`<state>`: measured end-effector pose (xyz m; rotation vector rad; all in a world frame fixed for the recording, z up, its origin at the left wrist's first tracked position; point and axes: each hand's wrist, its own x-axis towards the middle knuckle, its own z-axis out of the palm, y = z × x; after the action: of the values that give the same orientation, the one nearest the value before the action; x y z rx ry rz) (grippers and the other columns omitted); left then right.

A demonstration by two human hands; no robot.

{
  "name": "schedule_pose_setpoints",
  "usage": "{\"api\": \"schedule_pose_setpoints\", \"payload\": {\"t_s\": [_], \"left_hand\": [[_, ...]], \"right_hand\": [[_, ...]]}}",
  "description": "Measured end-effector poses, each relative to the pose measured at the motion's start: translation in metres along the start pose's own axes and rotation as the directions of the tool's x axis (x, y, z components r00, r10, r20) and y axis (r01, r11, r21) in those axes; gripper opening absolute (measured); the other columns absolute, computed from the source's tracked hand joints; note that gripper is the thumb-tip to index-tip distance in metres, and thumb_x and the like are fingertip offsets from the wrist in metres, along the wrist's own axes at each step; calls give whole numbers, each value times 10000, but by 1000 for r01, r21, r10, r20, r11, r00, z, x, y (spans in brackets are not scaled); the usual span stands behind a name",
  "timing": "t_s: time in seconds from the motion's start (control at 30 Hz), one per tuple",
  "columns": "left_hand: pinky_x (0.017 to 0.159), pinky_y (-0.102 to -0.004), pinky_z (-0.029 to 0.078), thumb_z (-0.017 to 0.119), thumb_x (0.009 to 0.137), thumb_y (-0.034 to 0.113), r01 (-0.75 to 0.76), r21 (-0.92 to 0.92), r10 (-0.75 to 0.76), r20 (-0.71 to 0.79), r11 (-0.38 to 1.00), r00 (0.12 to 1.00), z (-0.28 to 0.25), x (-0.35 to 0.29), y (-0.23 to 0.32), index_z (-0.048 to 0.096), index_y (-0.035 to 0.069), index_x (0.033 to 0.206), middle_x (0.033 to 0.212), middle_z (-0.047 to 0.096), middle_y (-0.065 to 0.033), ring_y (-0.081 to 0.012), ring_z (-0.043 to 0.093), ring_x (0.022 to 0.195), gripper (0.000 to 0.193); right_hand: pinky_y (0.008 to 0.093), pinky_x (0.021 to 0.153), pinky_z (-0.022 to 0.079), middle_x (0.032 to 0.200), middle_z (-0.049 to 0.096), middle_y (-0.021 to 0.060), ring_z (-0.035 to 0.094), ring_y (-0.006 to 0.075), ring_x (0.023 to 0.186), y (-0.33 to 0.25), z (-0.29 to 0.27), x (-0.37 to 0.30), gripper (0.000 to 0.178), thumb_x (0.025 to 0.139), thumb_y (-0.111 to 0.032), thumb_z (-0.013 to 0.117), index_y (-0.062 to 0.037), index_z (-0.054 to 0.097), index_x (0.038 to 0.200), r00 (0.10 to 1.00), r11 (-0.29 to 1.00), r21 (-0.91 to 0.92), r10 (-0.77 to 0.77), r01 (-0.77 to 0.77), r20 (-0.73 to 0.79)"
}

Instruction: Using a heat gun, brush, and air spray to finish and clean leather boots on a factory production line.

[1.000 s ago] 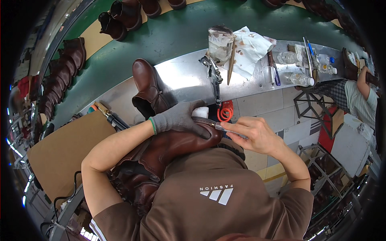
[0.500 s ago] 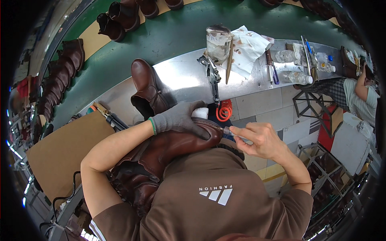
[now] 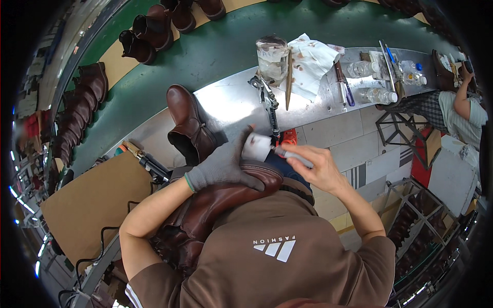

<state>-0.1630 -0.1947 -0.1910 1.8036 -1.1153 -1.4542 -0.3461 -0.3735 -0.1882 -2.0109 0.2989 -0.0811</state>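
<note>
A brown leather boot (image 3: 218, 197) lies on its side across my lap, its toe to the right. My left hand (image 3: 221, 167), in a grey knit glove, grips it near the sole edge, thumb over the upper. A white pad (image 3: 257, 147) with dark stains stands against the gloved fingers; whether they pinch it I cannot tell. My right hand (image 3: 321, 167) is bare and closed on a slim tool with a pale grey handle (image 3: 298, 156). The tool's tip is at the pad's right side, slightly blurred. Another brown boot (image 3: 185, 115) rests on the metal bench ahead.
A spray gun (image 3: 267, 102) with an orange coiled hose (image 3: 289, 136) lies at the bench edge. Behind it are a cloudy jar (image 3: 272, 60), stained white paper (image 3: 310, 64) and plastic bottles (image 3: 377, 95). Cardboard (image 3: 95, 200) is at left. A co-worker (image 3: 459, 113) sits far right.
The tool's tip has left the boot's toe edge and moved up to the white pad. More of the pad shows, and the gloved fingers have shifted beside it.
</note>
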Motion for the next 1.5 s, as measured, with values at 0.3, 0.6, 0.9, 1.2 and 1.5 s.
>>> {"api": "schedule_pose_setpoints", "payload": {"t_s": [0.3,0.6,0.9,1.2,1.5], "left_hand": [[993,-358,380,835,496,550,76,2,-76,66,997,995,-12,6,3,209,-50,1381,1314,405,-265,-359,459,1191,1238],[960,-285,405,863,591,331,133,-120,-109,188,984,976,-14,11,16,377,-70,1287,1182,549,-150,-183,528,1087,939],[963,-334,405,852,478,505,154,-84,-144,121,984,982,-9,10,-4,313,-69,1341,1271,468,-242,-303,526,1113,1168],[1011,-337,354,881,535,376,-163,-1,163,-32,987,986,-1,11,-2,52,-14,1437,1191,523,-211,-271,508,1131,1286],[915,-334,427,829,544,489,127,-113,-110,143,985,984,-6,12,-1,431,-49,1189,1106,577,-204,-282,563,1041,929]], "right_hand": [[300,634,421,852,487,91,490,213,702,-7,-10,18,463,781,46,581,-215,648,1158,977,988,136,-104,79,186],[390,684,450,948,488,129,547,308,786,-18,5,37,384,749,40,524,-170,693,1023,920,995,72,-89,67,383],[337,617,426,838,465,112,520,266,708,-18,-36,-8,266,716,64,556,-96,694,877,981,999,-21,49,-46,188],[369,609,424,894,609,199,535,310,632,9,-13,2,792,753,-37,515,-201,201,1461,937,983,151,-148,105,316],[370,548,424,688,578,166,510,301,539,7,-18,-5,477,841,-187,576,-106,485,1302,921,990,85,68,-109,385]]}}
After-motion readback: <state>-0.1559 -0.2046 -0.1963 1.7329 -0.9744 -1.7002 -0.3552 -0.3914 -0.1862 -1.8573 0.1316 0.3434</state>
